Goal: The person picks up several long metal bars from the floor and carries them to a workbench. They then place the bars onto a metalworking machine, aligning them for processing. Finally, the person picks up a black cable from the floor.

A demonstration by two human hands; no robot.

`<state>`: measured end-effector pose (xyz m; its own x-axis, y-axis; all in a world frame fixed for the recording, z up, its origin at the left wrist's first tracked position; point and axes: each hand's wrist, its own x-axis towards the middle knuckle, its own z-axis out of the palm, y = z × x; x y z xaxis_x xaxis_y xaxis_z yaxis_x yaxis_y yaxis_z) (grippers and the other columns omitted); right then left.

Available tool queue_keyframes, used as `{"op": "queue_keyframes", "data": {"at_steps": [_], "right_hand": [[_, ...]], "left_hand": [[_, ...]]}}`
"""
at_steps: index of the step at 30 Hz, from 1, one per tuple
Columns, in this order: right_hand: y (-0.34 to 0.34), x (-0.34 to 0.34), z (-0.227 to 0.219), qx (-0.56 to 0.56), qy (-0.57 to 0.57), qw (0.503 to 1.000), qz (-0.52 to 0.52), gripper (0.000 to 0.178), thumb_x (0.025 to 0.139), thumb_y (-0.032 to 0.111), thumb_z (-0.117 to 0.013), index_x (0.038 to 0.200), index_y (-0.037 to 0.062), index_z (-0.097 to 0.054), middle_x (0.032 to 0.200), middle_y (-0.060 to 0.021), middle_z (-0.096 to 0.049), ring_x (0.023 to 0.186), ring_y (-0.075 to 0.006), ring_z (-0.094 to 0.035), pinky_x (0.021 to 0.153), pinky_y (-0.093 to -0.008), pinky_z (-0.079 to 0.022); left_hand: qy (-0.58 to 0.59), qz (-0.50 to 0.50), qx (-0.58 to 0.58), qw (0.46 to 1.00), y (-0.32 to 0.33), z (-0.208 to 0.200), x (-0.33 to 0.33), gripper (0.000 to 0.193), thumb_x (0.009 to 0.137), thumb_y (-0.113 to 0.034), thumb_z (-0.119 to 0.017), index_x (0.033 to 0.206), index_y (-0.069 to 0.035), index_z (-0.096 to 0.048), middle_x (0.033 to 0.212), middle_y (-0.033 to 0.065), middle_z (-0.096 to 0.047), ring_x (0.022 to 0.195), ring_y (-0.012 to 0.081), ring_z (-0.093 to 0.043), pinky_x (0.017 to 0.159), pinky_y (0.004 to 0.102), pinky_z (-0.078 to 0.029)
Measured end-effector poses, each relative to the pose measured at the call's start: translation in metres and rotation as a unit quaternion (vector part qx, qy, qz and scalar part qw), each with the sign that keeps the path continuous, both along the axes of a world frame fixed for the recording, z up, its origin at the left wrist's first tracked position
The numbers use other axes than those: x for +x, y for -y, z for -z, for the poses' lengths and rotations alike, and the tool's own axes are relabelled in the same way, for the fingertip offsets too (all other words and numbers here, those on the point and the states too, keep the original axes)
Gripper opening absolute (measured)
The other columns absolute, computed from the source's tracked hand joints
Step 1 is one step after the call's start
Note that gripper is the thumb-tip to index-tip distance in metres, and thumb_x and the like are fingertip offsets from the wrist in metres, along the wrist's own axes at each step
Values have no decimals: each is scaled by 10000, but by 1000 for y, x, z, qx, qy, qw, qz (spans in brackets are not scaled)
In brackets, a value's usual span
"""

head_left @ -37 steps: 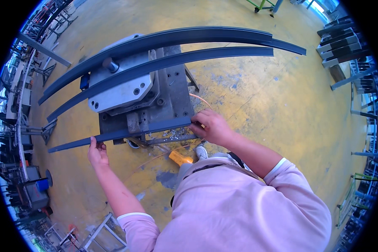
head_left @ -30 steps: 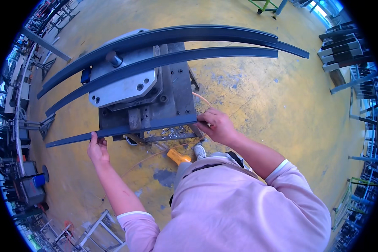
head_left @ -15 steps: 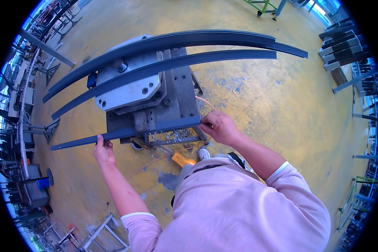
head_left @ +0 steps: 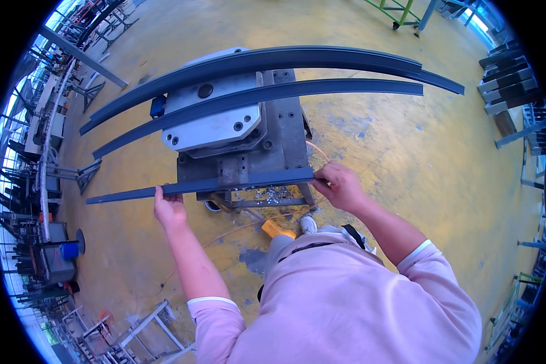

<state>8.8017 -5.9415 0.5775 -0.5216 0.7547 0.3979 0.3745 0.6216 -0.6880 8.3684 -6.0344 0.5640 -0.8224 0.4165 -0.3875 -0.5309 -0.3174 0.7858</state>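
Left hand: your left hand pinches the bar from below, thumb on its top edge, fingers curled under it.
Right hand: your right hand closes around the bar's right end, fingers wrapped over it at the machine's near right corner.
Bar: a short, dark, straight metal strip, held level between your two hands; its left end sticks out well past your left hand, over the floor.
Machine: the grey steel press stands just beyond the bar; the bar lies along its near edge, touching or almost so, I cannot tell which.
Long rails: two long dark rails lie across the top of the press, farther from you than the bar, reaching out past both sides.
Below the grip: small metal bits lie on a ledge just under the bar.
Floor: yellow painted floor, worn in patches, all around.
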Motion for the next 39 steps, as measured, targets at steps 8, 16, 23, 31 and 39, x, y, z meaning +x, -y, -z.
{"op": "queue_keyframes", "data": {"at_steps": [8, 16, 23, 31, 39], "right_hand": [[3, -4, -1, 14, 30, 999, -2, 100, 806, 97, -766, 846, 62, -682, 751, -90, -637, 709, -283, -618, 637, -386, -497], [26, -36, -35, 31, 42, 999, -10, 100, 794, 90, -743, 881, 59, -704, 793, -95, -679, 756, -307, -656, 696, -402, -529], [66, -77, -145, 148, 86, 984, -43, 243, 773, 152, -777, 993, 80, -704, 978, -66, -687, 906, -266, -647, 801, -396, -506], [17, -156, -242, 362, 200, 910, 37, 643, 834, 331, -727, 1381, 68, -515, 1282, -115, -623, 1088, -256, -615, 926, -378, -460], [-118, -26, -234, 253, 136, 955, 66, 247, 902, 89, -638, 1140, 41, -683, 1030, -128, -682, 993, -346, -623, 868, -423, -481]], "left_hand": [[12, -152, 7, 988, -28, -3, 3, 332, 1020, -252, -551, 1162, 47, -530, 1003, 150, -591, 863, 275, -597, 768, 471, -551], [-49, -216, -32, 975, 2, 3, -178, 492, 977, -261, -606, 1291, 100, -490, 1266, 182, -601, 1108, 327, -620, 923, 499, -533], [-97, -209, 54, 972, 76, -111, -282, 452, 988, -262, -596, 1291, 56, -490, 1248, 182, -591, 1097, 319, -607, 953, 503, -521], [-85, -24, 237, 968, -50, -212, -5, 349, 979, -235, -649, 1244, -46, -524, 1073, 84, -594, 987, 228, -608, 849, 409, -538], [-147, 190, 40, 970, -146, -227, -7, 422, 1028, -398, -488, 1139, 6, -537, 955, 129, -652, 744, 231, -642, 633, 371, -564]]}}
